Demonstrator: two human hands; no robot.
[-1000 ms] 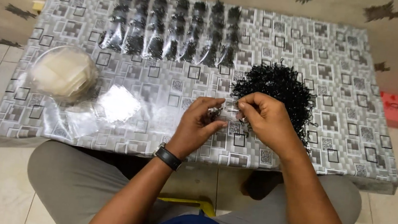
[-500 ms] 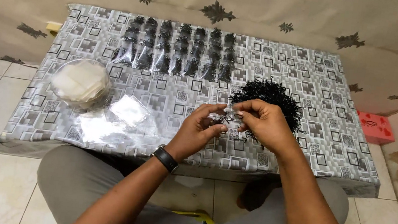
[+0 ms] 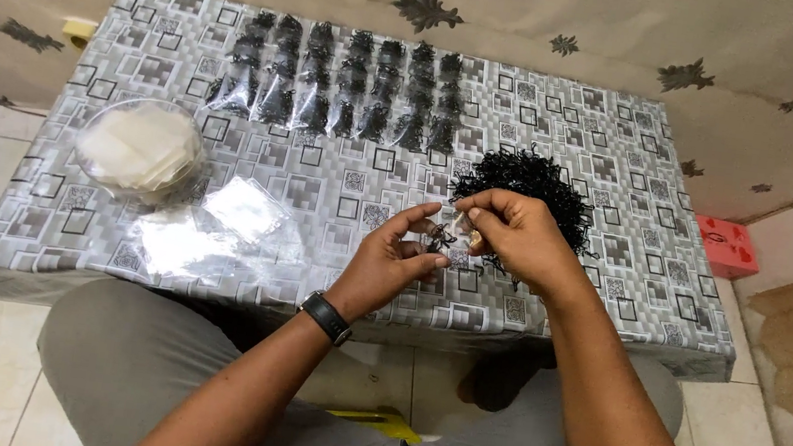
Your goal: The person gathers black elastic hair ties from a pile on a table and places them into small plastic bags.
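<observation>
Patterned grey-and-white cloth covers a low table (image 3: 622,195) set against a beige wall with dark leaf motifs, over pale floor tiles. Far out to the left of the left hand, a round clear container (image 3: 136,149) of white sheets is seen, and between it and that hand lie loose clear plastic bags (image 3: 215,226), flat on the cloth. Beyond both hands, toward the wall, rows of filled clear packets (image 3: 342,90) holding dark pieces are laid side by side. The left hand (image 3: 390,263), with a black wristwatch (image 3: 326,316) at its wrist, is curled, its thumb and forefinger pinched on a small clear bag (image 3: 459,229) with small black pieces at its lower edge. The right hand (image 3: 516,238) is closed loosely, its fingertips gripping the same bag from the other side, so the bag is held between the two hands just above the cloth. Directly behind the right hand, a heap of small black pieces (image 3: 532,184) is piled. Farther right, off the table, a red box (image 3: 728,248) sits on the floor.
</observation>
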